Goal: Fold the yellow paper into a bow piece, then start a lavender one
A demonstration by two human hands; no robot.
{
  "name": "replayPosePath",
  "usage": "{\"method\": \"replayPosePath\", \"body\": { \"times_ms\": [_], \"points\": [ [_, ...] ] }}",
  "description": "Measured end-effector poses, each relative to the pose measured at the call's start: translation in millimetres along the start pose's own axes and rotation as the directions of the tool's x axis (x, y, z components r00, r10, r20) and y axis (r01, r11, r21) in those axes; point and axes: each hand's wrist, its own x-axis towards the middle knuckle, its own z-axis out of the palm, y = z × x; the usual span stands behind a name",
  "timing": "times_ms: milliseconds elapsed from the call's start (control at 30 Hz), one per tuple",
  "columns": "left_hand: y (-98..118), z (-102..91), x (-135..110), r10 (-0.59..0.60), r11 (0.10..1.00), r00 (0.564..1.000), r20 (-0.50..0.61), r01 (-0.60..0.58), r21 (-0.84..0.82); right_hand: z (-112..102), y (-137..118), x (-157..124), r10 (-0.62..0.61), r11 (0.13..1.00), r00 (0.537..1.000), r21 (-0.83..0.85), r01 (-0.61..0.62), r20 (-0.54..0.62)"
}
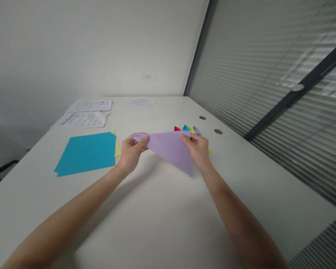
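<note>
A lilac sheet of paper (172, 149), folded into a triangle, is stretched between my two hands above the white table. My left hand (133, 147) pinches its narrow left corner between thumb and fingers. At the upper right, my right hand (197, 145) grips the other end, thumb in front and fingers behind. One corner of the paper points down near my right wrist. Just behind the paper lie small folded paper pieces in red (177, 128), blue (186, 127), yellow (191, 129) and lilac (196, 130), partly hidden by the sheet and my right hand.
Blue paper sheets (88, 153) lie stacked on the table (156, 224) at left, with yellow paper (118, 148) showing beneath. Printed papers (84, 118) rest farther back. Two round brown spots (218, 131) mark the tabletop near the blinds (268, 74) on the right.
</note>
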Motion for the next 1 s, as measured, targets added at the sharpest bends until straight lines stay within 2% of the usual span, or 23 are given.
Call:
{"method": "replayPosePath", "body": {
  "times_ms": [100,167,367,567,800,1000],
  "points": [
    [1,0.6,-1,-0.004,1.000,1.000,-0.015,0.004,0.009,3,-7,-1,0.038,0.999,0.993,0.028,-0.035,-0.113],
    [2,0.8,-2,0.004,1.000,1.000,-0.021,-0.004,0.011,4,-10,-2,0.044,0.999,0.990,0.023,-0.041,-0.137],
    [4,1.9,-4,0.039,0.999,0.999,-0.030,-0.039,0.007,4,-15,-3,0.038,0.999,0.988,0.017,-0.036,-0.151],
    [7,4.7,-7,0.060,0.998,0.997,-0.046,-0.060,-0.007,6,-18,-4,0.007,1.000,0.975,-0.004,-0.008,-0.221],
    [18,11.4,-14,0.102,0.994,0.993,0.053,-0.100,-0.042,2,-21,0,0.006,1.000,0.957,-0.009,-0.008,-0.290],
    [22,11.3,-14,0.120,0.991,0.992,0.027,-0.118,-0.065,-1,-18,2,0.023,1.000,0.958,0.015,-0.019,-0.284]
  ]
}}
